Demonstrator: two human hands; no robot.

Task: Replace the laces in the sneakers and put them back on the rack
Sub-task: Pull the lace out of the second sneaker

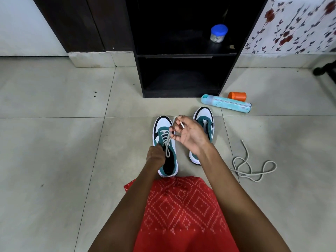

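Head view, supervisor's query: which step was in hand?

Inspector: Lacing of the first shoe. The laced sneaker [162, 123] stood on the floor directly in front of the rack [181, 55], toe toward it. The left hand [155, 155] had its fingers curled round the shoe's collar, steadying it. The right hand [190, 136] pinched the free end of the lace [166, 141] between thumb and fingertips, raised above the eyelets. By my judgement the crossings reached most of the way up.

Supervisor: And the rest?

Inspector: The second sneaker [204, 115] stood beside the first, also before the rack, with no lace that I could make out. A loose lace [254, 169] lay coiled on the floor, further out from the rack and off to its right-hand side. I judged that the next move required threading the held tip through a remaining eyelet and drawing it snug. Neither shoe was on the rack.
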